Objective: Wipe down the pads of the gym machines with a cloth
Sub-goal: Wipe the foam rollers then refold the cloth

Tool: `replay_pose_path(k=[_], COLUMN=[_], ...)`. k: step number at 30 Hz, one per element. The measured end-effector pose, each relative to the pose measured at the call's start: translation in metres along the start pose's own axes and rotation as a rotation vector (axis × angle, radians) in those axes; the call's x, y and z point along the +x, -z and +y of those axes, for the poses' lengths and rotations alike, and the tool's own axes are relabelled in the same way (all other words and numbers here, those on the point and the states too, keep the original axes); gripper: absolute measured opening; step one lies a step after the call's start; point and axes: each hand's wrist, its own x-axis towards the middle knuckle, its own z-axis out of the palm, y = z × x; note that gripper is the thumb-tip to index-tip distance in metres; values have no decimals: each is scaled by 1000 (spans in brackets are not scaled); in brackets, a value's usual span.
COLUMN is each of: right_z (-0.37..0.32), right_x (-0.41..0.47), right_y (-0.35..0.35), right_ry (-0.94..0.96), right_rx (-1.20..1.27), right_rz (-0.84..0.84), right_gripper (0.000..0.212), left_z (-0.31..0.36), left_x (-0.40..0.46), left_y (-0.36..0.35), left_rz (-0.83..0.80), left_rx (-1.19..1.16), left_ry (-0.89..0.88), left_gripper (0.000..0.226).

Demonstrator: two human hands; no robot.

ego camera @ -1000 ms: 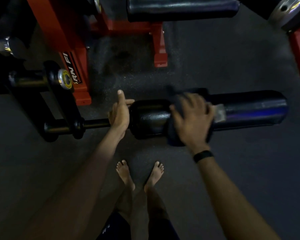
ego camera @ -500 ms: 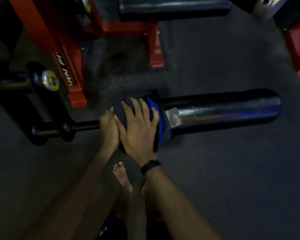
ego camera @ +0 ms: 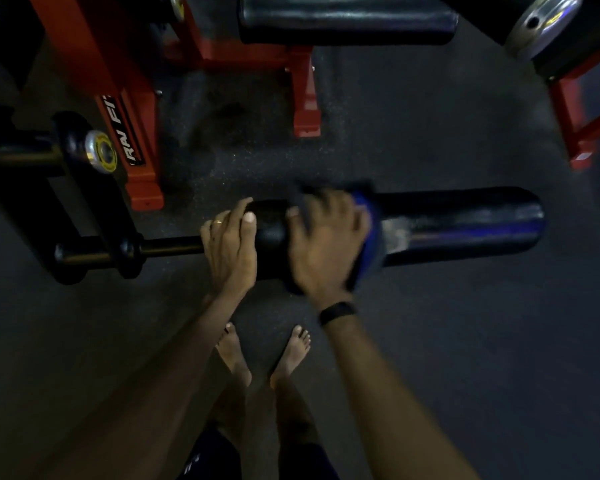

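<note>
Left hand (ego camera: pixel 230 249) curls over the roller pad's (ego camera: pixel 465 226) bare end — right hand (ego camera: pixel 326 244), blurred, presses beside it.

Right hand (ego camera: pixel 326 242) is smeared with motion, and we can't make out its fingers. The cloth (ego camera: pixel 369 244) hides mostly under it, only a blue edge showing. Left hand (ego camera: pixel 229 244) covers the roller (ego camera: pixel 465 225) end. The seat pad (ego camera: pixel 347 24) runs off the top edge; the frame (ego camera: pixel 118 109) lettering is cut short.
</note>
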Motion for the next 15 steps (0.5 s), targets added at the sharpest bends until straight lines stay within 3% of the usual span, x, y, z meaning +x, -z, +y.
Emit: replay_pose_path(k=[3, 5, 7, 9, 11, 15], right_z=[-63, -53, -11, 51, 108, 124], right_x=[-28, -22, -13, 1, 22, 51], right_y=[-19, -17, -8, 8, 30, 41], right_ry=[88, 153, 201, 92, -79, -287], right_rx=[155, 140, 42, -46, -90, -72], right_rz=[-60, -78, -36, 67, 137, 61], right_gripper=[47, 47, 43, 41, 42, 57], left_z=[-16, -11, 6, 21, 26, 11], left_x=[4, 10, 19, 26, 30, 19], left_y=[5, 15, 19, 15, 9, 6], left_rz=[-33, 35, 7, -112, -169, -95], left_rx=[-80, -260, -215, 4, 142, 172], left_ry=[115, 122, 169, 273, 261, -34], left_gripper=[40, 46, 52, 58, 59, 54])
